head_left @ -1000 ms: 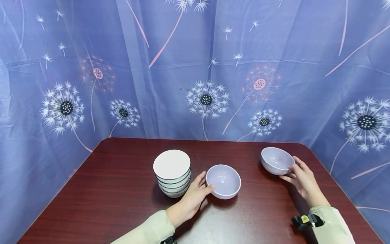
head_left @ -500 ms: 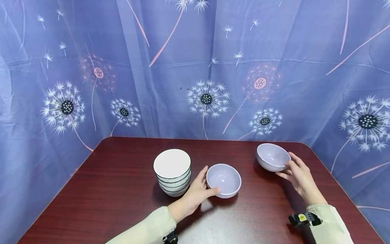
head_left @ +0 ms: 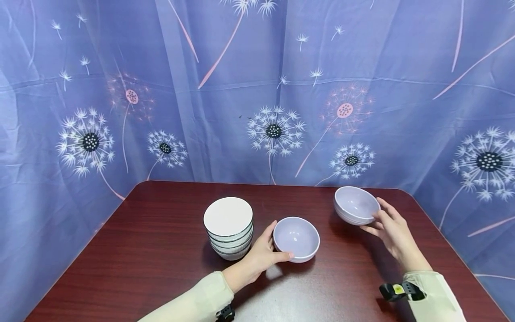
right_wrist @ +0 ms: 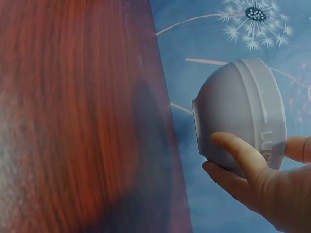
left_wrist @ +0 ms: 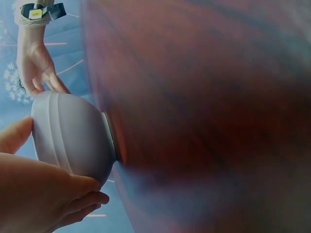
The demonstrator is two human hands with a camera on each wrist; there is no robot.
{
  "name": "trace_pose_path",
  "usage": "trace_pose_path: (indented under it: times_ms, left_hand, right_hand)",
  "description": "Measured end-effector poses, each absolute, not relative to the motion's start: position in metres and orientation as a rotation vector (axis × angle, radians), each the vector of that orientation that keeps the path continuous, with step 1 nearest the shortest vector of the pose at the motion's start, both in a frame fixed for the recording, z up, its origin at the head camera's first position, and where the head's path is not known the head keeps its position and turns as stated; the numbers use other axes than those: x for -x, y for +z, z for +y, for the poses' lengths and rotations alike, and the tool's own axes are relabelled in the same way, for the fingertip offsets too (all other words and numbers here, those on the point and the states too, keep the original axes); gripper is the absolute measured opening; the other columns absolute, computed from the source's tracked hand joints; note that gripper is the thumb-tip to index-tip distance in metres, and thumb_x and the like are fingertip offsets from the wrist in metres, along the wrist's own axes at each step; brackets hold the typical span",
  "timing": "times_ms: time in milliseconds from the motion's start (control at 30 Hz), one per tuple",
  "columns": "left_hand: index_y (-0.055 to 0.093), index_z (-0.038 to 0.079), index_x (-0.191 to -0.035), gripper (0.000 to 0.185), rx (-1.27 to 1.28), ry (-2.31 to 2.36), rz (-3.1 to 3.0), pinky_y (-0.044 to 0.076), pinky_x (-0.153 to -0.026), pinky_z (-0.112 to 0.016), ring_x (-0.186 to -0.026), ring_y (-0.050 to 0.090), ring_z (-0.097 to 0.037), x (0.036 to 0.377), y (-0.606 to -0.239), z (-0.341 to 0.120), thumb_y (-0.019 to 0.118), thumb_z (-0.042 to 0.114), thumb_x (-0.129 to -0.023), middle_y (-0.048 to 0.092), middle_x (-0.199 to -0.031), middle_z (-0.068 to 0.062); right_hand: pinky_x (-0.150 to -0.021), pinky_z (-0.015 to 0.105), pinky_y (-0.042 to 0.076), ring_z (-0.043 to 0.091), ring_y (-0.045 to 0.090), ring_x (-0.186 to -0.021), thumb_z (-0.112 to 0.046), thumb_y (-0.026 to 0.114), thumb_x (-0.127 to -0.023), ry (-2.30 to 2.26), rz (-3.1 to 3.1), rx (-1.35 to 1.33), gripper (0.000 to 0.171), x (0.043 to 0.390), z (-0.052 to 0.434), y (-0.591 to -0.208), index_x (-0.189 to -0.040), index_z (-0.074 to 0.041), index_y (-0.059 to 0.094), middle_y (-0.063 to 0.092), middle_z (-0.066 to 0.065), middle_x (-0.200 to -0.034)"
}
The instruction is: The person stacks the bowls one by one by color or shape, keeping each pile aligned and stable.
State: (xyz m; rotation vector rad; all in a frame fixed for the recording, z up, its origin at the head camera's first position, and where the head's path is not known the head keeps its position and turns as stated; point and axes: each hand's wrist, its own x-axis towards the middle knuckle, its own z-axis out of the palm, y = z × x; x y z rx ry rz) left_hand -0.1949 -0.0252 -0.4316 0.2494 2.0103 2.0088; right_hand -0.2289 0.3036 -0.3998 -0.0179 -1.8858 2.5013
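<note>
Near the table's middle, a light purple bowl [head_left: 296, 239] stands upright. My left hand [head_left: 257, 258] holds it from the left, thumb over the near rim and fingers along its side. In the left wrist view the base of this bowl [left_wrist: 73, 136] meets the table. Farther right and back, my right hand [head_left: 394, 230] grips a second light purple bowl [head_left: 356, 205] by its right side. That bowl hangs above the table, slightly tilted. Raised letters show on the bowl's wall [right_wrist: 238, 111] in the right wrist view, with thumb and fingers around its lower side.
A stack of several white bowls [head_left: 229, 228] with dark rims stands just left of my left hand. The dark red wooden table [head_left: 141, 250] ends at a blue curtain [head_left: 225, 134] with dandelion prints. Each wrist wears a black strap [head_left: 402, 290].
The right hand has moved left and slightly away from me, carrying its bowl. My left thumb has slid farther over the near rim; the left bowl has stayed in place.
</note>
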Motion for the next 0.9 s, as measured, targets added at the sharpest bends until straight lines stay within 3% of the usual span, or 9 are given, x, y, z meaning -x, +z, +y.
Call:
trace_pose_path:
  times_ms: [367, 667, 900]
  left_hand:
    - [0.017, 0.013, -0.141, 0.095, -0.241, 1.963, 2.037, 0.022, -0.105, -0.043, -0.129, 0.019, -0.034, 0.195, -0.428, -0.025, 0.076, 0.008, -0.067, 0.017, -0.143, -0.019]
    - [0.017, 0.012, -0.141, 0.094, -0.243, 1.949, 2.052, 0.022, -0.105, -0.043, -0.129, 0.019, -0.034, 0.195, -0.43, -0.026, 0.076, 0.008, -0.067, 0.017, -0.143, -0.019]
    - [0.017, 0.011, -0.141, 0.094, -0.242, 1.944, 2.052, 0.022, -0.105, -0.043, -0.129, 0.018, -0.034, 0.195, -0.43, -0.027, 0.076, 0.01, -0.068, 0.016, -0.143, -0.019]
  right_hand:
    - [-0.074, 0.038, 0.052, 0.015, 0.059, -0.089, -0.003, 0.04, -0.091, 2.505, -1.975, -0.149, 0.056, 0.229, 0.291, -0.393, -0.141, -0.011, 0.015, 0.015, 0.023, -0.129]
    - [-0.077, 0.042, 0.049, 0.02, 0.059, -0.093, 0.0, 0.041, -0.091, 2.561, -1.95, -0.274, 0.056, 0.227, 0.282, -0.39, -0.14, -0.008, 0.017, 0.032, 0.014, -0.122]
    - [-0.078, 0.042, 0.049, 0.019, 0.06, -0.091, 0.002, 0.039, -0.091, 2.569, -1.941, -0.355, 0.055, 0.224, 0.273, -0.388, -0.14, -0.004, 0.014, 0.035, 0.009, -0.12]
